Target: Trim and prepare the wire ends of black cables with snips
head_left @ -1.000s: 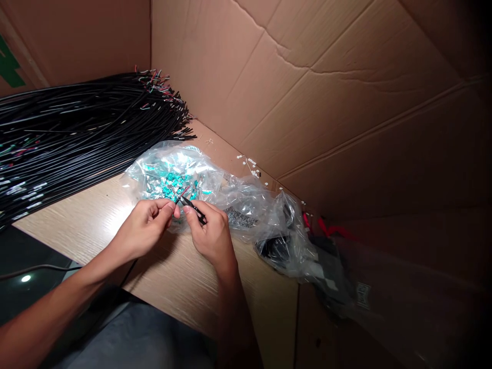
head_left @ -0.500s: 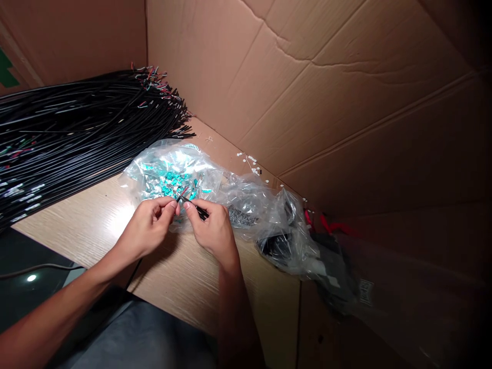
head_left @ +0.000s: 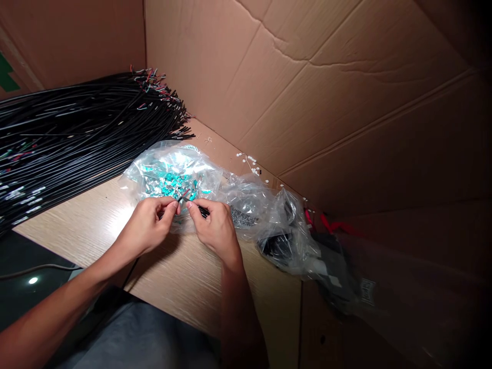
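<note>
In my left hand point(head_left: 154, 223), closed in a pinch, is the end of a black cable with a thin red wire point(head_left: 186, 193) standing out of it. My right hand point(head_left: 215, 225) is closed around black tweezers point(head_left: 203, 210). Their pointed tip meets the cable end between both hands; the fingers hide the exact contact. Just behind the fingertips lies a clear plastic bag point(head_left: 134, 174) holding many small teal and silvery pieces point(head_left: 172, 182). Part of the held cable hangs below my left forearm.
Many black cables point(head_left: 77, 123) with bared coloured ends lie at the left. More clear bags point(head_left: 246, 192) trail rightward, one with dark contents point(head_left: 279, 245). White bits point(head_left: 251, 161) lie along the cardboard wall point(head_left: 307, 102). The wooden tabletop point(head_left: 180, 277) ends near my lap.
My right hand and the tweezers have shifted slightly right and tilted lower. My left hand stays nearly in place with the cable. The view has moved a little.
</note>
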A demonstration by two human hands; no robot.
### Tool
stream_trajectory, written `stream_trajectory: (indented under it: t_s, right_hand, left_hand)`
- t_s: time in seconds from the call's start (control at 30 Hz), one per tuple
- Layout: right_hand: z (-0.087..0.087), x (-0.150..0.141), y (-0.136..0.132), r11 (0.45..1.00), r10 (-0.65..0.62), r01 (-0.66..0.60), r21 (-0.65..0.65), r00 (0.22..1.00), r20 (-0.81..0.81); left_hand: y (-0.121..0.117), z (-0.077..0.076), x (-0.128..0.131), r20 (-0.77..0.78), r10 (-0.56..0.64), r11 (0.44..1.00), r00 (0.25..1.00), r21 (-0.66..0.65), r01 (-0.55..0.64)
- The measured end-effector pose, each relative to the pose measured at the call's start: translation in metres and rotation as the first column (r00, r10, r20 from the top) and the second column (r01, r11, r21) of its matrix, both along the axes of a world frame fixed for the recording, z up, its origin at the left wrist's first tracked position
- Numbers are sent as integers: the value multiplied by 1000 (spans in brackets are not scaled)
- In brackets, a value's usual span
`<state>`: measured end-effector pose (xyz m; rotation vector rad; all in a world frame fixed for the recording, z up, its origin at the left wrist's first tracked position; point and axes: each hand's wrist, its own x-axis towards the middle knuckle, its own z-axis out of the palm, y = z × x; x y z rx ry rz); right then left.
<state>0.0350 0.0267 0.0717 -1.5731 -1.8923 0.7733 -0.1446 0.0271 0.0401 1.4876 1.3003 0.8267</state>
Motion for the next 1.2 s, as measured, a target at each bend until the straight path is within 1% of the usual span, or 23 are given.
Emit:
stream_trajectory:
  t_s: [0.17, 0.3, 0.47, 0.57, 0.83, 0.93, 1.07, 1.2]
  right_hand:
    - [0, 2, -1, 1000, 1, -1, 0, 1000, 4]
    - [-2, 2, -2, 1000, -21, 21, -4, 1000, 6]
    - [-1, 2, -2, 1000, -29, 29, 0, 1000, 4]
    - [0, 2, -1, 1000, -25, 25, -6, 999, 23]
    - [-1, 1, 0, 1000, -2, 2, -7, 1000, 25]
    - [-1, 1, 0, 1000, 2, -1, -15, 1000, 21]
    - [-1, 3, 0, 999, 23, -22, -27, 1000, 13]
    - [-2, 4, 1, 999, 24, -25, -46, 1000, -20]
  left_hand:
    - [1, 4, 0, -20, 0, 1000, 1000, -1, 0]
    - [4, 5, 0, -53, -7, 1000, 999, 2, 7]
    - [7, 5, 1, -89, 17, 1000, 996, 1, -16]
    - [7, 6, 1, -122, 20, 999, 992, 37, -15]
    - [4, 4, 0, -273, 18, 981, 962, 189, 35]
    - [3, 4, 1, -349, 38, 971, 936, 234, 47]
    - [-1, 1, 4, -507, 84, 953, 858, 292, 80]
    - [-5, -5, 8, -587, 138, 939, 798, 334, 84]
